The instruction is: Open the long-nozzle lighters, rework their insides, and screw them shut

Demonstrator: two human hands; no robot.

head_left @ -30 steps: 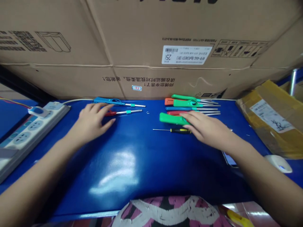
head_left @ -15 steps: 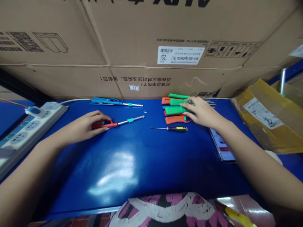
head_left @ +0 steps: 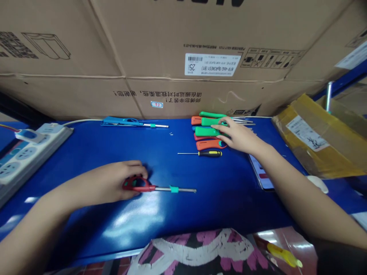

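My left hand is closed round the handle of a red long-necked lighter, whose metal tube with a green band points right, low over the blue table. At the back right, my right hand has its thumb and fingers on either side of a green lighter on top of a group. Around it lie an orange lighter and several others, some partly covered by my fingers. In front of the group rests a small screwdriver with a black and yellow handle. A blue lighter lies alone at the back left.
A large cardboard box walls off the back of the table. The power strip stands at left. At right are a phone, partly behind my forearm, a white rounded object and a yellow-taped carton.
My left hand has brought the red lighter nearer to me and to the right, its tube now nearly level across the view. My right hand stays at the green lighter. The view has shifted slightly.
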